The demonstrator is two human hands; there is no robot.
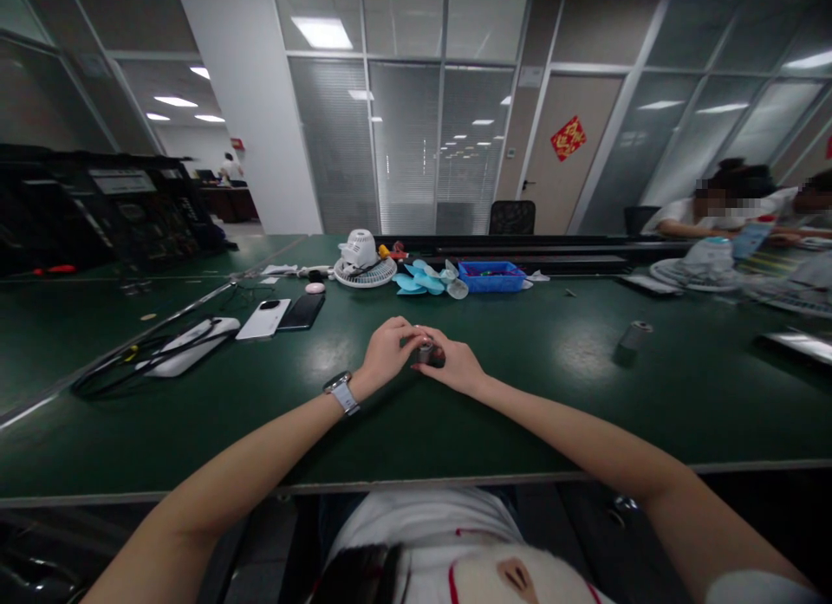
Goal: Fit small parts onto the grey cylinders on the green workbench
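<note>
A small grey metal cylinder (425, 352) stands at the middle of the green table (520, 422), between my two hands. My right hand (453, 363) is closed around it, thumb at the near side and fingers behind. My left hand (392, 351), with a watch (340, 387) on its wrist, has its fingertips pinched at the cylinder's top edge. Fingers cover part of the cylinder, and its fine details are too small to read. A similar grey metal cylinder (635, 335) rests farther right, apart from both hands.
Behind my hands lie a white fan head (360, 250), pale blue fan blades (419, 279) and a blue tray (490, 277). To the left are two phones (263, 319) and a white power bank-like case (195, 348) with black cables. Co-workers (708, 210) sit at right.
</note>
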